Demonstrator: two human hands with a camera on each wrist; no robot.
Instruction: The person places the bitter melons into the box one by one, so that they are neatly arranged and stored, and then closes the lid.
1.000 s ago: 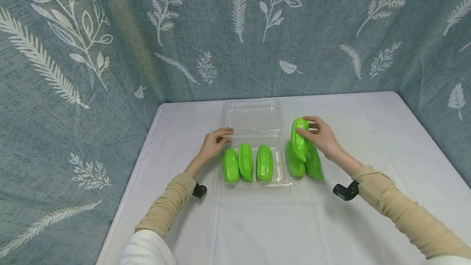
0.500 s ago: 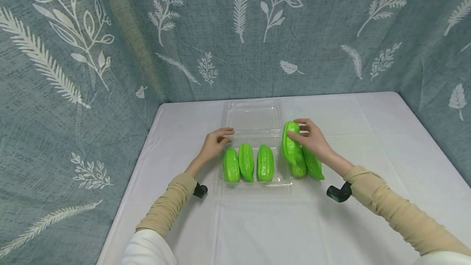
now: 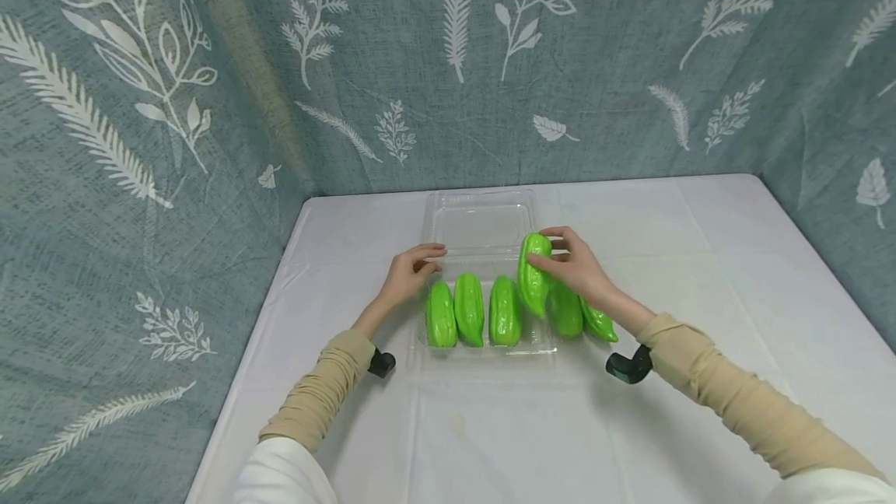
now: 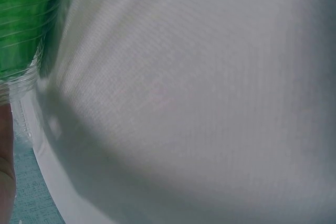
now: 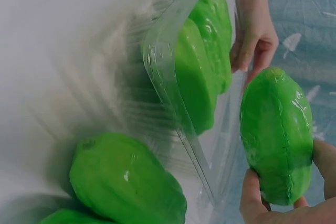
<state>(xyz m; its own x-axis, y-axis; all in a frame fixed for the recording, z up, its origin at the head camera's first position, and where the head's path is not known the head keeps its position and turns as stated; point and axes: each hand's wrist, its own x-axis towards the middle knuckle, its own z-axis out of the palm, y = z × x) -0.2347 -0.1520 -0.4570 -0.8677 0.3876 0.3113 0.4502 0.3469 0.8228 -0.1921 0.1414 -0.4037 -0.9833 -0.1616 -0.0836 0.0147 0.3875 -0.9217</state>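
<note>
The right hand (image 3: 574, 267) pinches a green gourd (image 3: 533, 285) in its grip above the clear tray (image 3: 483, 348); the left hand (image 3: 406, 274), fingers curled, touches the tray's rim.

right hand (image 3: 574, 269) around a green gourd (image 3: 533, 283) above the clear tray (image 3: 490, 352), left hand (image 3: 406, 274) at its corner
</note>
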